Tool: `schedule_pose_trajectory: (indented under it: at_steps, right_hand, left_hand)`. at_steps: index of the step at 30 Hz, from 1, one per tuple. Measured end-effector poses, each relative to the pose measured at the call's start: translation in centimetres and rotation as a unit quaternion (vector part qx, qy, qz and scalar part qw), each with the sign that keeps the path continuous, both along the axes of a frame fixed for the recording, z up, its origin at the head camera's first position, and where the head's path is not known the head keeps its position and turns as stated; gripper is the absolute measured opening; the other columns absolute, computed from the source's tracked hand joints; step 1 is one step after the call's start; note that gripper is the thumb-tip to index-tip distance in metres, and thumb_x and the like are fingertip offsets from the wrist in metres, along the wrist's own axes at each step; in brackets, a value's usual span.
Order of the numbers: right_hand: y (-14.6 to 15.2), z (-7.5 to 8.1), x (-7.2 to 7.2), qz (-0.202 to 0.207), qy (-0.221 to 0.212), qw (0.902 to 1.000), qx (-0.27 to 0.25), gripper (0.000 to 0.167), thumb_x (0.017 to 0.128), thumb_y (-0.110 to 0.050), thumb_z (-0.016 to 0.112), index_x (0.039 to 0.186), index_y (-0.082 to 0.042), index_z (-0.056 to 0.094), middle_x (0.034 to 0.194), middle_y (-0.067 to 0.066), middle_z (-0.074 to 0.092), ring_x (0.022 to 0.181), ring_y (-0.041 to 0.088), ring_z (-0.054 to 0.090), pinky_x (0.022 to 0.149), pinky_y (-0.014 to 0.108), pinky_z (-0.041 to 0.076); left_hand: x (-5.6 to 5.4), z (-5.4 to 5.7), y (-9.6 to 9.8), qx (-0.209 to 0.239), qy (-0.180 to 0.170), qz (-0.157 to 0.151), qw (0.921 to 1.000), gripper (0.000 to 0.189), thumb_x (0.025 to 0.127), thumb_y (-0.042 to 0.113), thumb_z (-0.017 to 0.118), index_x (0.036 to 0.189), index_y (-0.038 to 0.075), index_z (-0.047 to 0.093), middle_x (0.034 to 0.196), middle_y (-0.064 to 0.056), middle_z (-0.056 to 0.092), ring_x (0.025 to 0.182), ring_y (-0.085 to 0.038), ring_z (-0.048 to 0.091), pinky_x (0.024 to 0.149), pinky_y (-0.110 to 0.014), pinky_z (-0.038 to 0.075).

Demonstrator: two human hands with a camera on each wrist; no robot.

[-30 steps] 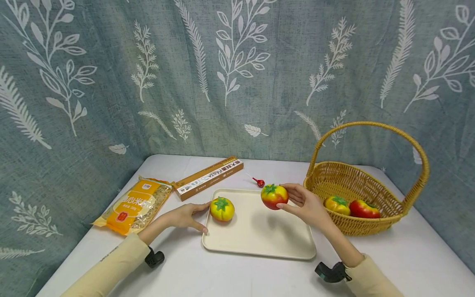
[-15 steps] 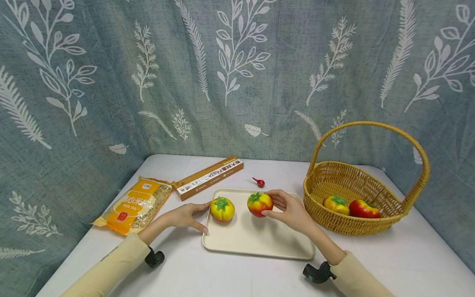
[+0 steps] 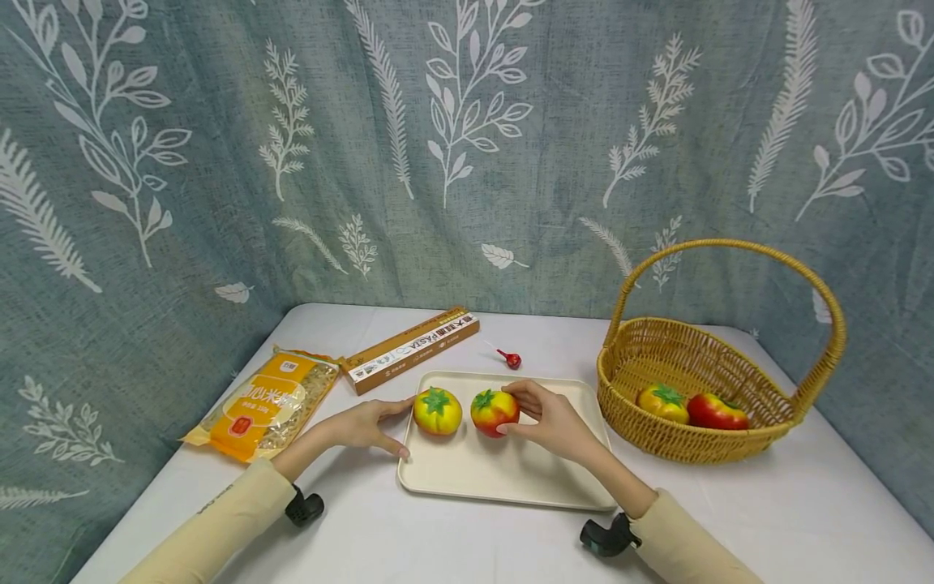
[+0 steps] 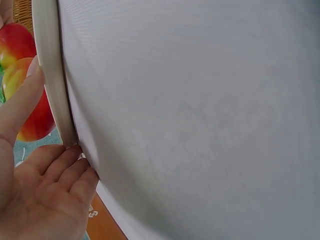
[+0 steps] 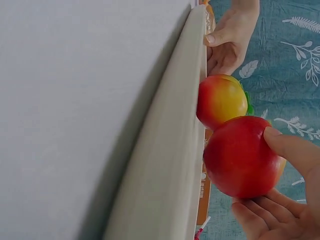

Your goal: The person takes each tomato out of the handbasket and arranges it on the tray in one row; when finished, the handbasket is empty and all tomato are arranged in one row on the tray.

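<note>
My right hand holds a red-and-yellow tomato with a green leafy top, over the middle of the beige tray. Whether its underside touches the tray, I cannot tell. In the right wrist view, thumb and fingers lie on opposite sides of that tomato. Just left of it sits a yellower tomato, inside the tray's left end. My left hand touches the tray's left edge, thumb and fingers spread along it. The left wrist view has the thumb against the rim and the fingertips by its outer side.
At right stands a wicker basket with a tall handle, holding a yellow tomato and a red one. An orange bag of grain lies far left. Behind the tray are a pasta box and a small red lollipop.
My right hand has carried its tomato leftward and down, from the tray's right-hand part to beside the yellower tomato. The left hand and the tray have stayed in place.
</note>
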State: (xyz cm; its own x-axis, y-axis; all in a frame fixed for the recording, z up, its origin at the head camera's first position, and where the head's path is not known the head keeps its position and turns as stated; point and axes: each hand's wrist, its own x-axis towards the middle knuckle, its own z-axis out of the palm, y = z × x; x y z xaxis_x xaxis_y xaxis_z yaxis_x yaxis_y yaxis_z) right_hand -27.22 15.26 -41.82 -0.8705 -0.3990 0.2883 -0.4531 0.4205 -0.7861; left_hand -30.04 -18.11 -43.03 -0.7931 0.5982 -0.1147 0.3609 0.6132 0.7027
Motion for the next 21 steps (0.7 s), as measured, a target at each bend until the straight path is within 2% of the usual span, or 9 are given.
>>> schedule_pose_trajectory:
  at_steps: [4,9,16,21]
  right_hand:
    - [0.0,-0.4,0.1,0.014,-0.006,0.9999,0.006,0.051,0.079,0.002,0.077,0.123,0.009,0.053,0.122,0.025,0.06,0.117,0.04,0.056,0.097,0.047,0.047]
    - [0.5,-0.8,0.2,0.023,-0.007,0.9994,0.026,0.054,0.079,-0.01,0.08,0.124,0.005,0.054,0.122,0.018,0.061,0.117,0.034,0.058,0.096,0.04,0.049]
    - [1.3,-0.6,-0.1,0.033,0.037,0.9951,0.086,0.063,0.077,-0.021,0.083,0.128,0.006,0.057,0.126,0.019,0.061,0.112,0.035,0.061,0.092,0.039,0.052]
    - [1.3,-0.1,-0.3,0.035,0.048,0.9907,0.122,0.062,0.075,-0.019,0.084,0.126,0.005,0.059,0.124,0.019,0.062,0.108,0.035,0.063,0.089,0.038,0.054]
  left_hand:
    - [0.0,0.1,0.0,-0.001,-0.002,-0.002,1.0,0.094,0.075,0.032,0.083,0.147,-0.001,0.034,0.151,-0.02,0.033,0.139,-0.036,0.031,0.114,-0.046,0.027]
    - [0.0,0.0,0.0,-0.004,-0.002,-0.001,1.0,0.095,0.075,0.033,0.083,0.148,-0.001,0.034,0.151,-0.02,0.033,0.139,-0.036,0.031,0.114,-0.046,0.026]
    - [0.0,0.0,-0.1,-0.004,0.001,-0.005,1.0,0.095,0.075,0.033,0.083,0.148,-0.001,0.033,0.15,-0.02,0.033,0.138,-0.036,0.031,0.114,-0.046,0.027]
    - [-0.1,0.0,-0.1,-0.003,0.008,-0.014,0.9999,0.094,0.075,0.032,0.083,0.147,-0.002,0.033,0.15,-0.022,0.033,0.138,-0.037,0.032,0.114,-0.047,0.027]
